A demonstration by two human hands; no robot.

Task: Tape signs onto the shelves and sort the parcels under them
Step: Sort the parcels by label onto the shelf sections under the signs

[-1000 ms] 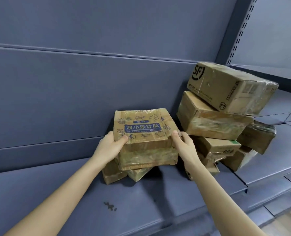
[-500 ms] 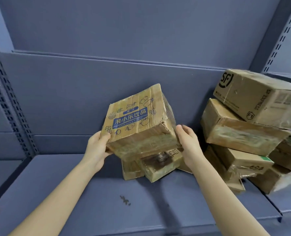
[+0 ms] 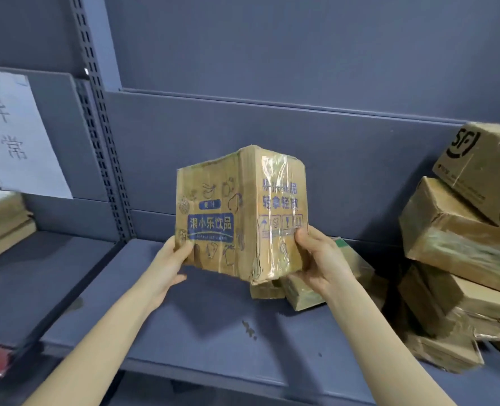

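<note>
above the shelf's (image 3: 184,332) middle, drinks carton (image 3: 237,212) held clear of it, left grip (image 3: 169,265) and right grip (image 3: 319,259) each clasping a lower side. one sign (image 3: 17,133) taped in left bay, parcels (image 3: 0,218) under it. pile (image 3: 462,244) at right edge unsorted; most sorting appears left.

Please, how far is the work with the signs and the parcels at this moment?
Done: one paper sign is taped in the left bay, with parcels lying under it. In hand: the left hand and right hand hold a drinks box above the shelf. Left: the pile of boxes on the right looks unsorted, and no sign shows in this bay.
</note>
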